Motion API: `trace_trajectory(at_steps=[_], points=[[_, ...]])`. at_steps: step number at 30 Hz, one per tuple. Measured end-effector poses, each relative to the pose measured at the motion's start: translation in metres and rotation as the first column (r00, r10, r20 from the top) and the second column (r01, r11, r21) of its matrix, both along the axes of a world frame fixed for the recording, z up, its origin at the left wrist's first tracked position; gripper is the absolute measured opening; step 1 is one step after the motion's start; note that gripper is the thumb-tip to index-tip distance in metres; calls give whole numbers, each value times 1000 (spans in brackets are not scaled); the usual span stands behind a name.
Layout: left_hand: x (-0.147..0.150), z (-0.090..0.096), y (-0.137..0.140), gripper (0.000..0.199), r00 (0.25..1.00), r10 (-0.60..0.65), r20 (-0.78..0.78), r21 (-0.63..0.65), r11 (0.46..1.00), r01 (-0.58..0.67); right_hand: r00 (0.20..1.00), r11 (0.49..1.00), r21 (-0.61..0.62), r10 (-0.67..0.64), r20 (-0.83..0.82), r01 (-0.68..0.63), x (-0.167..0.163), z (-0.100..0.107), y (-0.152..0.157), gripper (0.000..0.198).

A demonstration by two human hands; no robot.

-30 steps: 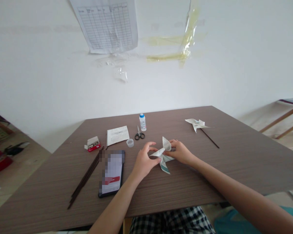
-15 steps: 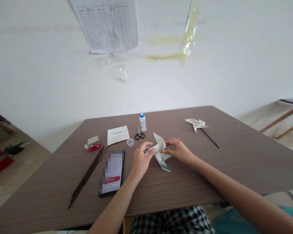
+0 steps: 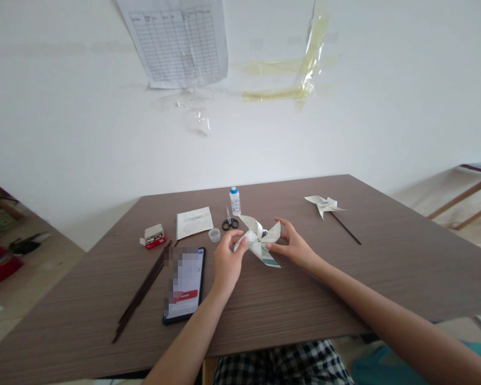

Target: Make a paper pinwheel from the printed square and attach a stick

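A paper pinwheel (image 3: 258,247) made of printed paper is held just above the table, with a small shiny pin head at its centre. My left hand (image 3: 228,262) pinches its left blade between thumb and fingers. On the other side, my right hand (image 3: 299,247) has its thumb against the right blade and its fingers curved around behind it. A second pinwheel (image 3: 324,205) on a dark stick (image 3: 347,229) lies toward the back right of the table.
Left of my hands lie a phone (image 3: 186,286), several dark sticks (image 3: 142,294) and a red-and-white box (image 3: 154,236) of small metal pieces. Behind are folded paper (image 3: 194,222), a small clear cup (image 3: 214,235), scissors (image 3: 230,222) and a blue-capped bottle (image 3: 234,201). A wall closes the table's (image 3: 344,289) far side.
The pinwheel has turned and tilted in my hands, so its centre pin now shows. My right hand's fingers have spread further from the centre.
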State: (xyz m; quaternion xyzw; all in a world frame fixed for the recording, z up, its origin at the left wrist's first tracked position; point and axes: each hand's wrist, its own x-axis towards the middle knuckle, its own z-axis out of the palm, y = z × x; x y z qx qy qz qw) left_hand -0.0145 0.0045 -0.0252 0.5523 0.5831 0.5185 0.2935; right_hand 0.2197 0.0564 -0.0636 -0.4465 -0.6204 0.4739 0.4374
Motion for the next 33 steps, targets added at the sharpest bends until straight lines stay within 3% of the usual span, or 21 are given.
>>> trace_trajectory(at_steps=[4,7,9,13,17,25,33], points=[[4,-1,0,29,997,-61,37,-31,998,62,998,998,-27,-59,-31,58,1,3,0,132],[6,-2,-1,35,994,-99,47,-60,993,102,995,998,11,-66,-76,67,7,7,2,131],[7,-1,-1,36,993,-113,33,-70,991,115,996,991,102,-83,11,81,11,11,1,109],[8,1,-2,33,993,-115,-5,-66,991,115,937,948,314,-147,316,43,13,20,-2,39],[8,4,-3,30,992,-120,-33,-51,992,118,895,928,372,-144,423,-27,12,24,-4,19],[9,5,-4,34,988,-149,-39,-66,987,146,897,974,208,-6,442,-96,11,22,-2,16],[11,4,-3,37,978,-201,-49,-67,978,198,904,982,163,19,426,-98,10,24,-5,9]])
